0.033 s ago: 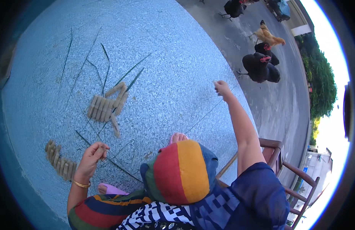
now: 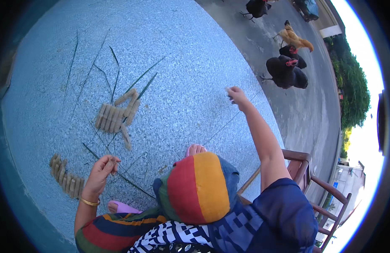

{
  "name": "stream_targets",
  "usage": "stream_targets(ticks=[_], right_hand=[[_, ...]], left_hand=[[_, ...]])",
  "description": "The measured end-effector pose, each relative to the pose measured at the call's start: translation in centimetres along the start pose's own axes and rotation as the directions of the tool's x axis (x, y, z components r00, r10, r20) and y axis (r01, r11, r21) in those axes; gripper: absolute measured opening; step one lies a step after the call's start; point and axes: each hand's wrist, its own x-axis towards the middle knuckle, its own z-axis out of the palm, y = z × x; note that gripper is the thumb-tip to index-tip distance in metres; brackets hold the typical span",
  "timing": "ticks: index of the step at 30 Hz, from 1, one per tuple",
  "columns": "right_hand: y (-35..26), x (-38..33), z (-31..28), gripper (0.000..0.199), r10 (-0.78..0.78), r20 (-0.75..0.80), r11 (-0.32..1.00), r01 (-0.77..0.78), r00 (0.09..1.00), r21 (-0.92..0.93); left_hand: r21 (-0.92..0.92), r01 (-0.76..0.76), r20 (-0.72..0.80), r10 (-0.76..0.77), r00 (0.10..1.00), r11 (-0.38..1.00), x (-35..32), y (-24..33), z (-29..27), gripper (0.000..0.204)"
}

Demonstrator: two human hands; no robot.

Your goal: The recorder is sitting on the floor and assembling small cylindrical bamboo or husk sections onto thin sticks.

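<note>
Speckled blue-grey stone floor point(image 2: 190, 84) is carrying all the work in the head view.

Head view:
1. The left hand point(image 2: 100, 170) is hanging low over the floor with its fingers curled together, pinching what appears to be the near end of a thin strand point(image 2: 222, 126); the pinch itself is too small to confirm.
2. The right hand point(image 2: 237, 96) is reaching out at arm's length, fingers closed together on the far end of the same strand, so the 2 hands are standing well apart.
3. The strand is running taut between them, just above the floor.
4. 1 woven reed panel point(image 2: 117, 116) is lying beyond the left hand among loose green reed blades point(image 2: 138, 82); another woven strip point(image 2: 66, 177) is lying just beside the left wrist.

Judgement on technique: the strand is best kept evenly taut, with the near pinch held low and steady, so it is not kinking or slipping. Chickens point(image 2: 285, 71) are walking on the pavement, well apart from the work.
</note>
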Motion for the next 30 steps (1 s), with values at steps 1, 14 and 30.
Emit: stream_targets(ticks=[1,14,30], right_hand=[[-1.7,-1.6,3.6,0.035,-0.075,0.122,0.996,0.069,0.99,0.048],[-15.8,-21.8,23.7,0.023,-0.662,0.722,0.527,0.81,0.2,0.259],[-15.1,-22.9,25.2,0.027,-0.684,0.718,0.198,0.915,-0.128,0.351]], left_hand=[[0.003,0.017,-0.017,-0.017,1.0,1.0,-0.2,0.0,0.3,0.027],[0.262,-0.288,-0.021,0.304,0.953,0.921,-0.6,-2.6,1.6,0.034],[0.391,-0.245,0.079,0.233,0.969,0.887,-1.7,-3.0,1.3,0.044]])
